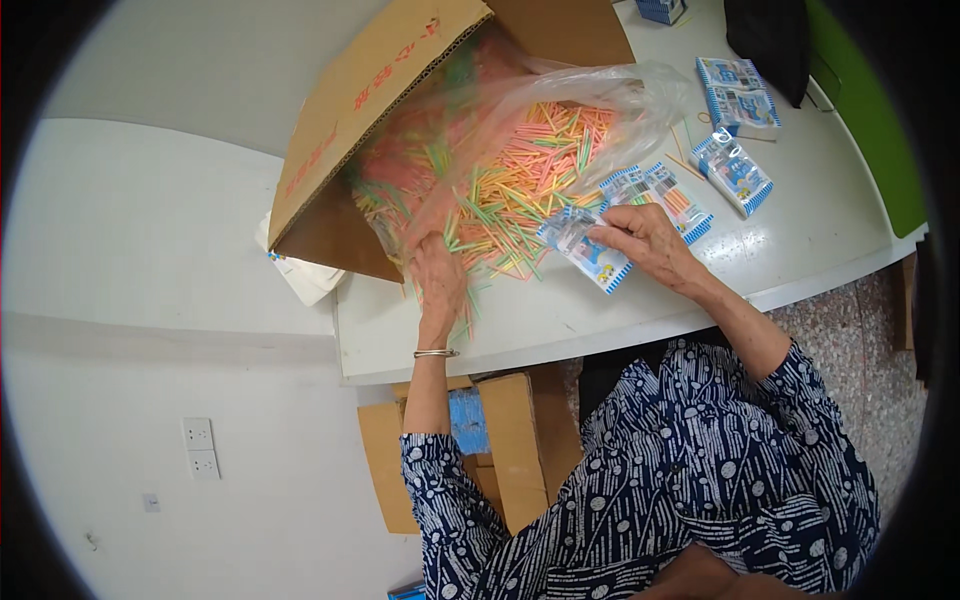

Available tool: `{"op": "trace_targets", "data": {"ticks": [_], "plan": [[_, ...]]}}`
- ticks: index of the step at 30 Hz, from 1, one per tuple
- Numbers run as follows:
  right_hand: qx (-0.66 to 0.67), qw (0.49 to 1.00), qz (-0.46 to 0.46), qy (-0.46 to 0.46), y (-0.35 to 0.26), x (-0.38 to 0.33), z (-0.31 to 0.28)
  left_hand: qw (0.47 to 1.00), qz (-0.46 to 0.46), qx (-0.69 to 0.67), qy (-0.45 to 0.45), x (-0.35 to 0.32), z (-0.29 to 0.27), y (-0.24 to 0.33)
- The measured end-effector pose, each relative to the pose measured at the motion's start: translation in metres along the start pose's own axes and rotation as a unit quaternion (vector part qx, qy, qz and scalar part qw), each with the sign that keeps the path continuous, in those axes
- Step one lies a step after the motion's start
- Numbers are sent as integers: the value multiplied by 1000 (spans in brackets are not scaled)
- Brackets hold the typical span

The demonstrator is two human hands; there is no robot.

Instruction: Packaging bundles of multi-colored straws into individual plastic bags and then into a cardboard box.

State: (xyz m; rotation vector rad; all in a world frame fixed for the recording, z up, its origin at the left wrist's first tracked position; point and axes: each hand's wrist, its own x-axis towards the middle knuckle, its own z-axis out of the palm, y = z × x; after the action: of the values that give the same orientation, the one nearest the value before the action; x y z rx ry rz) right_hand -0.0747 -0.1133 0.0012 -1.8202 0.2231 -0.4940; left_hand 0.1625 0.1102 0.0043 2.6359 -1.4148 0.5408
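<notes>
A heap of thin pastel sticks (545, 150), pink, yellow and green, spills from a clear plastic bag (650, 90) inside a tipped cardboard box (360, 110). At the heap's near left edge, my left hand (438, 280) reaches in beside the plastic. Its fingers look curled together, and what they hold is hidden. My right hand (655, 245) pinches a small blue-and-white packet (588, 250) by its right side, tilted over the near edge of the heap. Just behind that hand lie more packets (680, 200), with coloured sticks showing through a clear part.
Further packets (738, 170) lie on the white table (800, 220) at the right, with a few loose sticks near them. A black bag (768, 45) is at the back right. Below the table's front edge stands an open cardboard box (515, 430). A white wall borders the left.
</notes>
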Motion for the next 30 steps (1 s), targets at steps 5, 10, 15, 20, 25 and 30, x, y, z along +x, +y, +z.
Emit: {"op": "trace_targets", "data": {"ticks": [5,10,15,20,25,30], "plan": [[211,975,58,44,3,14,22,958,-138,-249,-43,32,-43,39],[522,840,126,77,7,36,69,583,-246,-773,-41,53,-24,66],[702,669,169,175,15,63,90,513,-278,-812,-14,52,-5,120],[720,646,182,173,18,69,91,497,-204,-839,93,37,17,138],[731,641,171,161,15,68,89,528,-225,-806,144,36,24,147],[702,673,166,166,13,68,82,507,-254,-821,61,41,19,137]]}}
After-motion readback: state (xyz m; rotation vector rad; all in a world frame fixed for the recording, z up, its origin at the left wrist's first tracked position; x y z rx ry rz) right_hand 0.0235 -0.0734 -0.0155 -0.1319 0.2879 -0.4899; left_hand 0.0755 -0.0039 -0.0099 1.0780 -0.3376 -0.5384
